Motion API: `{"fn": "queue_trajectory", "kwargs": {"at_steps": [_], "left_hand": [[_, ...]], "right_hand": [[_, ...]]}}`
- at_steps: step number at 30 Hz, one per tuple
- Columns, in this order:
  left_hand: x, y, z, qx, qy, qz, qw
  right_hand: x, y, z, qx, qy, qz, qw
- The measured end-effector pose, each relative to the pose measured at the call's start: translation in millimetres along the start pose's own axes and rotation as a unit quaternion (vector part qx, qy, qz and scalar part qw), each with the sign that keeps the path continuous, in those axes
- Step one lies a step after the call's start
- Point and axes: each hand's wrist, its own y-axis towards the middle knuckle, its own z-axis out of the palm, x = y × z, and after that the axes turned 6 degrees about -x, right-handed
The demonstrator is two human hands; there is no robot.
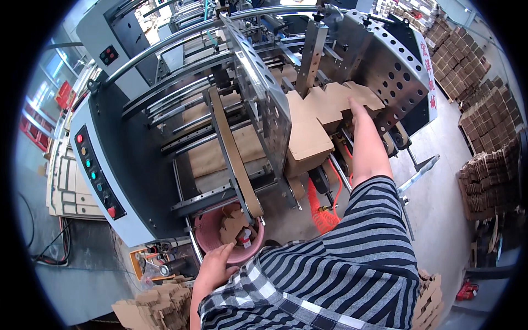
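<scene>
Careful: your right hand [357,108] lies flat, fingers open, on the cardboard blank stack [324,104] in the machine's feeder, near the belts [234,157]; a sleeve could catch. Left hand [215,265] rests open at the pink bucket [212,234] rim

control panel [98,175], orange coiled hose [324,212], stacked cardboard bundles [487,118]

You are wearing a short-sleeved shirt [352,264] banded in dark and pale grey stripes, with a black-and-white checked panel [247,291] showing lower down. Your forearms and both hands are showing bare.
</scene>
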Motion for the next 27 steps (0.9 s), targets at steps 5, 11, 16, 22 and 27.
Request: {"fn": "queue_trajectory", "kwargs": {"at_steps": [5, 11, 16, 22, 27], "left_hand": [[0, -4, 3, 0.005, -0.008, -0.032, 0.999], [-3, 6, 13, 0.041, -0.008, -0.013, 0.999], [-14, 18, 5, 0.052, 0.012, 0.0, 0.999], [-12, 18, 3, 0.056, 0.027, -0.006, 0.998], [-11, 18, 10, 0.061, 0.018, -0.018, 0.998]], "right_hand": [[4, 11, 5, 0.027, -0.069, -0.013, 0.997], [24, -31, -10, 0.0, -0.103, 0.006, 0.995], [64, -86, -19, 0.019, -0.166, 0.099, 0.981], [46, -60, -8, -0.025, -0.06, 0.042, 0.997], [48, -62, -6, -0.041, -0.017, 0.054, 0.998]]}}
